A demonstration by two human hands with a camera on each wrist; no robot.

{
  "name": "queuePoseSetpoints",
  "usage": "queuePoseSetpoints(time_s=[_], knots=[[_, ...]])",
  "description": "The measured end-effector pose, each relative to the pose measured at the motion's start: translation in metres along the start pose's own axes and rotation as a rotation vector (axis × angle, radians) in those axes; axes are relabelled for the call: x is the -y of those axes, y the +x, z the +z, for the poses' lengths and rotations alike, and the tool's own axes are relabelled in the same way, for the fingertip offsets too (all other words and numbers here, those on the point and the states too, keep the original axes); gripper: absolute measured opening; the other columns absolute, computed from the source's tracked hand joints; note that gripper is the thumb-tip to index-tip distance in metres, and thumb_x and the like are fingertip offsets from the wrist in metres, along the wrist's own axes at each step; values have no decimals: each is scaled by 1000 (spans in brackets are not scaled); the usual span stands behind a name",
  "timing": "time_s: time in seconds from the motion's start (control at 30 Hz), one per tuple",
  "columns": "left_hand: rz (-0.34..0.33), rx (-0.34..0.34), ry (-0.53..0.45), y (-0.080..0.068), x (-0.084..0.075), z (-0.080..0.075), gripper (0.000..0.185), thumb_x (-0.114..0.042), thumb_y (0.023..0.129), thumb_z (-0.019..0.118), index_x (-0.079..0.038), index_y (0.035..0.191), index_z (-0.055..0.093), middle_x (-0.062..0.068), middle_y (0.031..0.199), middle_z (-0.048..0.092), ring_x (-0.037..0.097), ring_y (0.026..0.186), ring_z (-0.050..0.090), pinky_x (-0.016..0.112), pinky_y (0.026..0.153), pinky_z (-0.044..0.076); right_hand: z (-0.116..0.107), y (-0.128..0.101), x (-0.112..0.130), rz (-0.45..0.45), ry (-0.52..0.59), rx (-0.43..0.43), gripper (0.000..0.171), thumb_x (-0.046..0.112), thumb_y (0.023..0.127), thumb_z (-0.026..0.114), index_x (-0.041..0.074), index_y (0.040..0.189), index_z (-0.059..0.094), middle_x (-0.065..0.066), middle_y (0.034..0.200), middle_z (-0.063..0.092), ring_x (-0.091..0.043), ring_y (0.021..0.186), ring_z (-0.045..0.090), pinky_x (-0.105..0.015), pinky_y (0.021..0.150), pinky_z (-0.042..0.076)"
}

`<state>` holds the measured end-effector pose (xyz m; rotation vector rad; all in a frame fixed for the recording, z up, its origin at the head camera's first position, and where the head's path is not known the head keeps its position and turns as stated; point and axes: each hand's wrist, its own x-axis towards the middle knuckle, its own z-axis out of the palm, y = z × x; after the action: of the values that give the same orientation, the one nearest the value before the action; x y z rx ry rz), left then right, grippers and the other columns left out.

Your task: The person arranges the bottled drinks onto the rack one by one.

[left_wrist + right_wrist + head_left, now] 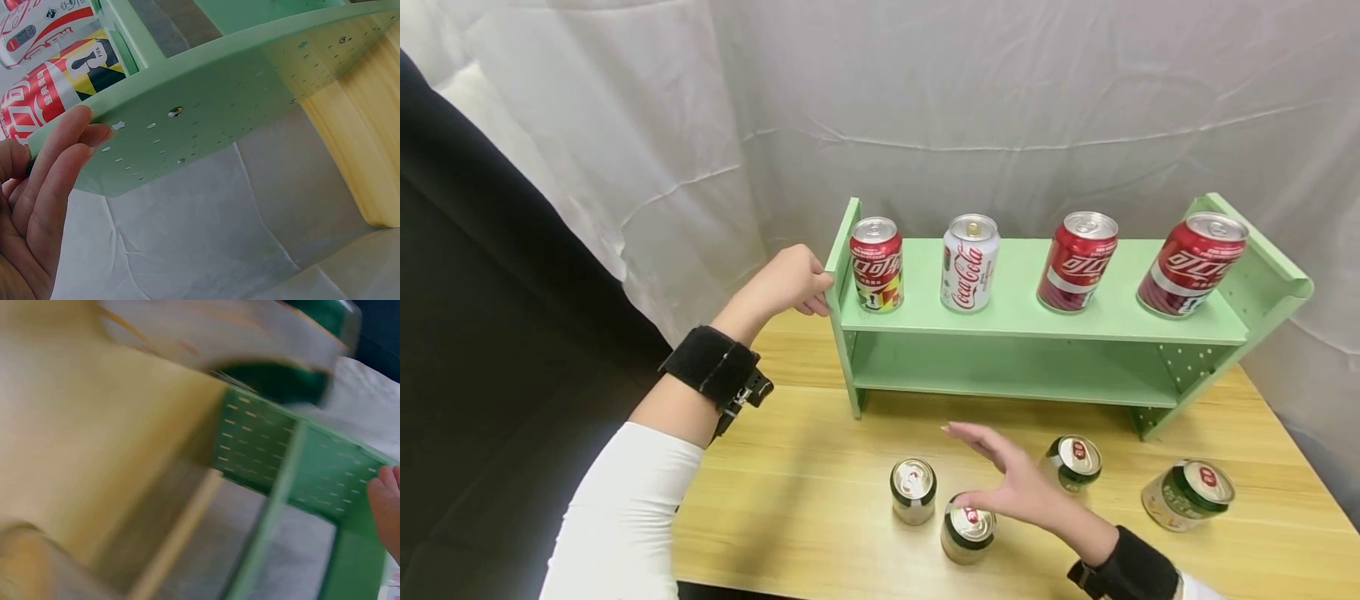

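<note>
At the left end of the green shelf (1037, 312), the left hand (786, 283) rests against the side panel with loosely curled fingers (59, 162) touching its edge, just beside the red can (876, 264) standing on the upper board. In front of the shelf, the right hand (1011, 483) hovers with fingers spread and straight, holding nothing, its thumb touching the top of the nearest green can (967, 530) on the wooden table (805, 500).
</note>
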<state>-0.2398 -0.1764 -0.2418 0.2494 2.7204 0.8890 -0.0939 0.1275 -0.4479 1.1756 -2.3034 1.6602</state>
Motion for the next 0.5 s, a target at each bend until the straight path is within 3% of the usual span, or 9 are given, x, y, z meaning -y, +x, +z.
queuePoseSetpoints(time_s=[0.17,0.33,0.5], knots=[[3,-1,-7,1,1,1,25,-11,94,47,5,89,66,18,82,72,22,70,71,32,66,60,14,-31,-23,25,-8,-16,91,20,64,86,-4,138,38,-21,136,49,-9,132,41,-16,110,28],[-7,-4,-8,2,1,0,25,-12,95,47,5,92,65,18,84,72,22,71,71,35,69,60,27,-54,-37,74,-97,-42,98,34,58,87,0,138,41,-18,135,51,-12,130,44,-17,109,30],[-19,-7,-5,1,3,-1,25,-14,96,48,4,92,65,17,84,72,22,71,71,34,68,60,39,-68,-45,98,-142,-55,103,28,53,90,1,139,40,-18,136,50,-17,129,45,-14,108,29]])
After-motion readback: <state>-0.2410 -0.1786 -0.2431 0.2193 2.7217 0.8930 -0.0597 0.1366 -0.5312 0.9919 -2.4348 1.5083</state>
